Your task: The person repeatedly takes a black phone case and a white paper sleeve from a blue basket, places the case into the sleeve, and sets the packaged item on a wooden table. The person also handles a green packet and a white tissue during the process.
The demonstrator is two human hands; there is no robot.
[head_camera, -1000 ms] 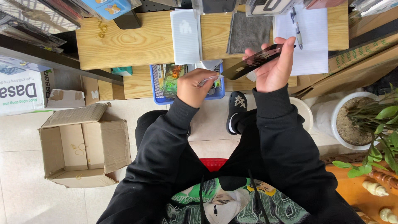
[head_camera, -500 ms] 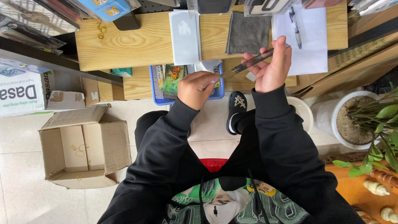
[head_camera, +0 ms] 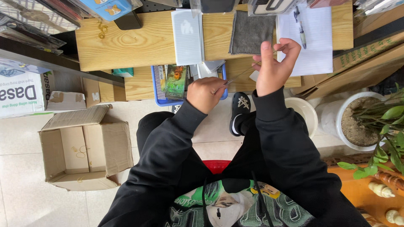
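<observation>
Near the middle of the frame, a thin flat glass sheet [head_camera: 246, 72] is held edge-on to the camera between two hands, so it reads as little more than a slim line slanting from lower left to upper right. The right hand [head_camera: 273, 69] is raised, its fingers [head_camera: 290, 47] and thumb together on the sheet's upper end. The left hand [head_camera: 205, 93] sits lower, its fingers curled shut at the sheet's lower corner; whether they pinch the glass itself or a thin film tab there is too small to tell.

Judging from this, the sheet is out of any packaging and in hand, but it has not been laid onto anything: no device lies under the hands, and whether any backing film is still on it cannot be told.

Behind the hands is a wooden worktop [head_camera: 139, 42] across the upper frame, carrying a white packet [head_camera: 188, 37], a grey cloth [head_camera: 251, 32] and a sheet of paper [head_camera: 313, 38] with a pen [head_camera: 301, 31] on it. Just below the worktop's edge, a blue tray [head_camera: 162, 98] holds coloured packets. At left, an open cardboard box [head_camera: 84, 149] stands on the tiled floor; at right, a white plant pot [head_camera: 351, 122] with green leaves.
</observation>
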